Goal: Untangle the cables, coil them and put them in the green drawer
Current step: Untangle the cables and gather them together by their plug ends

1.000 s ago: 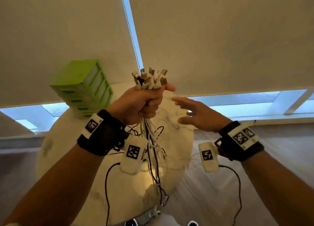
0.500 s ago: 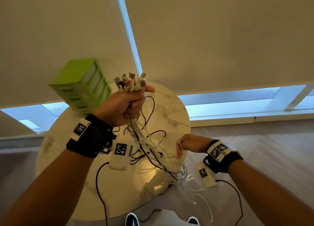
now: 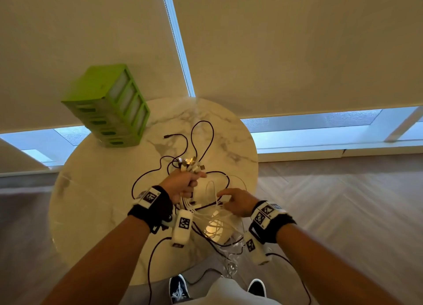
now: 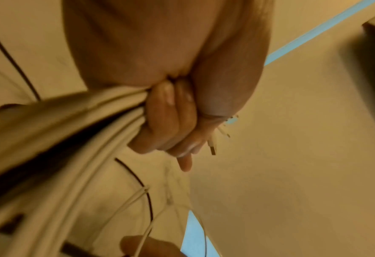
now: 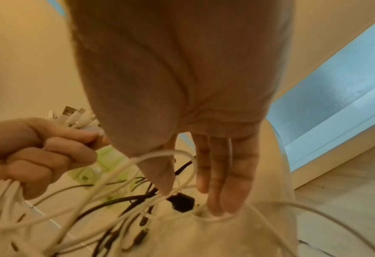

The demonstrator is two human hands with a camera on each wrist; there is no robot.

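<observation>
My left hand [image 3: 183, 183] grips a bundle of cables [image 3: 211, 215] just below their plugs [image 3: 190, 164], which stick up out of the fist [image 4: 168, 121]. The white cables hang from the fist and spill over the near edge of the round marble table [image 3: 91, 190]. A dark cable [image 3: 201, 142] loops across the tabletop. My right hand [image 3: 235, 201] is beside the left, fingers [image 5: 223, 173] straight, reaching into the white loops [image 5: 120, 167]. The green drawer unit [image 3: 109, 105] stands at the table's back left, its drawers shut.
Cream roller blinds [image 3: 297, 41] hang behind the table over a low window [image 3: 309, 130]. Wooden floor [image 3: 343, 201] lies to the right. My shoes [image 3: 178, 288] show below the table's near edge, where cable ends dangle.
My left hand has come down with the bundle, from well above the table to just over it. My right hand moved up from the table's edge into the white loops.
</observation>
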